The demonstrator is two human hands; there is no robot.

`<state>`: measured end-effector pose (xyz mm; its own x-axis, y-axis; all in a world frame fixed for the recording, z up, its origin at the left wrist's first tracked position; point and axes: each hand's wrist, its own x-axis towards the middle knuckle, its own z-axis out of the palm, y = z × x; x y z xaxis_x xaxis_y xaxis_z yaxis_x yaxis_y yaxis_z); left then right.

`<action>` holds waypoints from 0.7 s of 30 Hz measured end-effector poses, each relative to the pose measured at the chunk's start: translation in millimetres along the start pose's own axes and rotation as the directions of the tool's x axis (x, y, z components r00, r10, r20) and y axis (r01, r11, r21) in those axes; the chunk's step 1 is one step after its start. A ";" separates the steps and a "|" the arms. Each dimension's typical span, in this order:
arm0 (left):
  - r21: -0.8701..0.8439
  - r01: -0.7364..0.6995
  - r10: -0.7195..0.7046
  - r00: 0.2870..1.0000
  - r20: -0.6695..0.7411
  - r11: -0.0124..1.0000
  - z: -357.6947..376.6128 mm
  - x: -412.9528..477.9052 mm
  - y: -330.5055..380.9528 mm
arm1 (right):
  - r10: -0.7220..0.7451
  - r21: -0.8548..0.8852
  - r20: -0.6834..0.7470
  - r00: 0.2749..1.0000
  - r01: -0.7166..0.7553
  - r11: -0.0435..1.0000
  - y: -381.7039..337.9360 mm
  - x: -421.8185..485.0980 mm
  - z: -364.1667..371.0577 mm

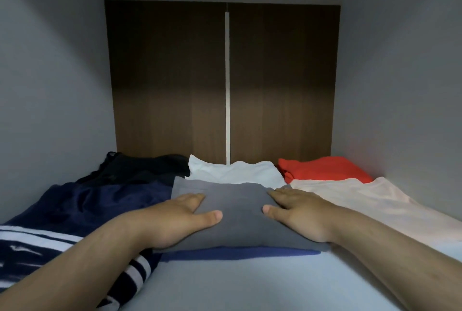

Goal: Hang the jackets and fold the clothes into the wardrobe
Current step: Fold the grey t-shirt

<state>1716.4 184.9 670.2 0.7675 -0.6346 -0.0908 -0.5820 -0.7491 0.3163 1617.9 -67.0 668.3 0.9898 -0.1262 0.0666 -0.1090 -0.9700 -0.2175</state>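
left hand (175,220) flat | right hand (297,213) flat | grey folded garment (240,200) between

A home wardrobe: white shelf (250,283), wood-grain back panel (170,80), folded clothes (325,169)

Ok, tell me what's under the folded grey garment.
A blue garment: only its front edge shows beneath the grey garment. The rest is covered, so its kind cannot be told.

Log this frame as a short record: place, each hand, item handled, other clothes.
place: wardrobe shelf, brown back panel
left hand: flat on grey folded garment, left side
right hand: flat on its right side
underneath: blue garment
behind: black garment, white garment, red garment
sides: navy garment and striped garment left; cream garment right
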 end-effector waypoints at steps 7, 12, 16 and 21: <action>-0.010 -0.222 0.203 0.908 -0.368 0.975 -3.3 -3.0 1.5 | -0.130 0.061 -0.138 0.982 0.140 0.988 -2.5 -8.6 -1.6; 0.002 -0.056 0.056 0.997 0.056 0.998 -3.2 -2.8 4.1 | -0.090 0.009 0.072 0.993 0.089 0.996 -5.4 -3.8 -0.2; 0.012 -0.067 0.066 0.997 0.041 0.998 -2.3 1.0 7.5 | -0.058 0.019 0.079 0.995 0.057 0.998 -1.9 0.2 1.2; 0.001 -0.084 0.084 0.996 -0.009 0.996 1.2 8.1 -0.2 | -0.005 0.221 -0.139 0.990 0.035 0.975 2.0 -1.7 4.5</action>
<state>1722.4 179.7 668.2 0.7182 -0.6936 -0.0554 -0.6446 -0.6932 0.3223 1616.4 -67.8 663.4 0.9679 -0.1494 0.2019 -0.0508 -0.9038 -0.4250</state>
